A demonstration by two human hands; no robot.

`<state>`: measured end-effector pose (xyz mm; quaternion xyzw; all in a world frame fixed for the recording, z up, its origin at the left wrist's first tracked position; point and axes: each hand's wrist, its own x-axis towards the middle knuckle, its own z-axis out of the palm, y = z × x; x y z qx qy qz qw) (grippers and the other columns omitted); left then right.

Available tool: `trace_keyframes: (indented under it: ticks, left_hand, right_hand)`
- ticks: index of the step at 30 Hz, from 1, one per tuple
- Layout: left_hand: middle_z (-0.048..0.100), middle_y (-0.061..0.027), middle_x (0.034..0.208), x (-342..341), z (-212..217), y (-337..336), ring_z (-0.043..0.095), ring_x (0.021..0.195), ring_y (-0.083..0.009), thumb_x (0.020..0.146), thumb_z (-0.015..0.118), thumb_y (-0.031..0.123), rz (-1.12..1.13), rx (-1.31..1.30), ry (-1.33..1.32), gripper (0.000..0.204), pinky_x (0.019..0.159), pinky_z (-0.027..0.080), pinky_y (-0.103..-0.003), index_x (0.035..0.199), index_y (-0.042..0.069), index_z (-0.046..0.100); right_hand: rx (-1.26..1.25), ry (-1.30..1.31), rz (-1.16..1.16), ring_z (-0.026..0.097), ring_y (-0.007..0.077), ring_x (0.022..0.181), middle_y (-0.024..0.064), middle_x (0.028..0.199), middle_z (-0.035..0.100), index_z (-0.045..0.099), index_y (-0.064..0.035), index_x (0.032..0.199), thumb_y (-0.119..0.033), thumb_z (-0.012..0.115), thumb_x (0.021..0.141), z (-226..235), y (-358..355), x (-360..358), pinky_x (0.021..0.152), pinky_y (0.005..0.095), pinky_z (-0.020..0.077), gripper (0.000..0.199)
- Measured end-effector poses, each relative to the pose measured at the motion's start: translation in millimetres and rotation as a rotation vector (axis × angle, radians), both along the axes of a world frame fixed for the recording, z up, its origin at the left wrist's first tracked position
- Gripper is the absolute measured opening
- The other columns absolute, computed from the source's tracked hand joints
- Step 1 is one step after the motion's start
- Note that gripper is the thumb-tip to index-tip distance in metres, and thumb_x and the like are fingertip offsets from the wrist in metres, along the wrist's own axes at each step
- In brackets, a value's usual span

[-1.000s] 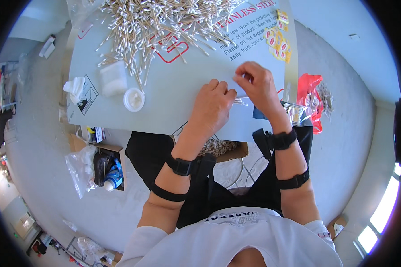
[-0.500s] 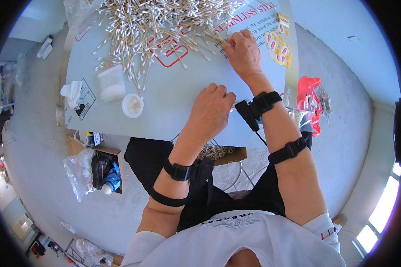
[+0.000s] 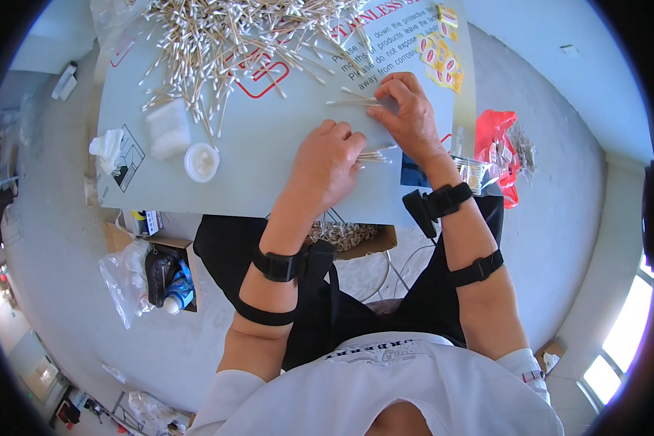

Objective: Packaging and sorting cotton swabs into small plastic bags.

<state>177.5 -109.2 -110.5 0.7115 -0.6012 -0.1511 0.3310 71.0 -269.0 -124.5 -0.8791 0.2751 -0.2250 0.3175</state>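
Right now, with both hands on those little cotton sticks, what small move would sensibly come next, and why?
Probably the right hand should draw its few cotton swabs back toward the left hand. The left hand already grips a small bundle with tips poking out, while the right hand's swabs lie apart from the big pile on the grey board.

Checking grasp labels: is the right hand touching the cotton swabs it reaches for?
Touching. Head view: right hand fingertips pinch the few cotton swabs lying on the board.
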Motion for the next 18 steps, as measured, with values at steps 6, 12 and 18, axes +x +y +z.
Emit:
trace_keyframes:
  ticks: [6, 12, 18]
  left_hand:
    - [0.058, -0.0072, 0.083, 1, 0, -1, 0.057, 0.087, -0.0283, 0.067, 0.074, 0.003, -0.005, 0.006, 0.042, 0.020, 0.075, 0.049, -0.039, 0.082, 0.005, 0.061]
    - [0.058, -0.0070, 0.081, 2, 0, -2, 0.057, 0.087, -0.0276, 0.067, 0.073, 0.002, -0.017, 0.022, 0.019, 0.017, 0.074, 0.049, -0.038, 0.078, 0.005, 0.061]
    - [0.057, -0.0069, 0.080, 3, -1, -1, 0.057, 0.085, -0.0277, 0.067, 0.074, 0.003, -0.023, 0.028, 0.011, 0.017, 0.073, 0.049, -0.038, 0.078, 0.006, 0.061]
  right_hand:
    - [0.147, -0.020, -0.024, 0.059, 0.0289, 0.099, 0.0083, 0.106, 0.058, 0.064, -0.0058, 0.091, -0.007, 0.073, 0.067, 8, -4, -6, 0.085, 0.0357, 0.0504, 0.025]
    - [0.050, -0.031, 0.035, 0.058, 0.0284, 0.100, 0.0077, 0.106, 0.059, 0.066, -0.0072, 0.090, -0.007, 0.072, 0.065, 8, 0, 0, 0.087, 0.0348, 0.0493, 0.025]
    - [0.005, -0.040, 0.097, 0.059, 0.0282, 0.098, 0.0083, 0.106, 0.059, 0.067, -0.0066, 0.085, -0.007, 0.072, 0.065, 5, 3, -3, 0.085, 0.0348, 0.0497, 0.020]
